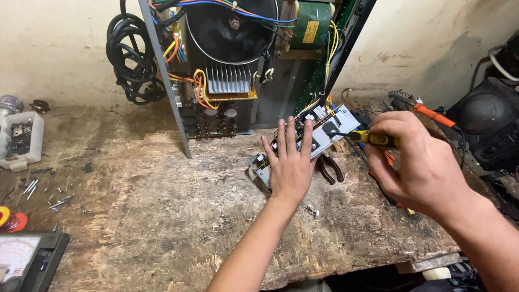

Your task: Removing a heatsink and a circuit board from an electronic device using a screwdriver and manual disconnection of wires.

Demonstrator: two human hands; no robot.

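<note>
My left hand [291,162] lies flat, fingers spread, on a small grey metal panel [340,125] with switches and sockets, pressing it onto the worn wooden bench [162,211]. My right hand [419,162] grips a screwdriver with a yellow and black handle [378,139]; its tip meets the panel near its right end. Wires run from the panel up into an open electronic chassis [238,65] standing at the back, with a black round transformer, a finned heat sink and coloured wiring.
Dark-handled pliers [331,168] lie just right of my left hand. An orange-handled soldering iron [427,111] rests at the back right. Loose screws [46,197] are scattered at the left, near a white parts box [21,140] and an analogue meter [19,259]. A coiled black cable [130,59] hangs at the wall.
</note>
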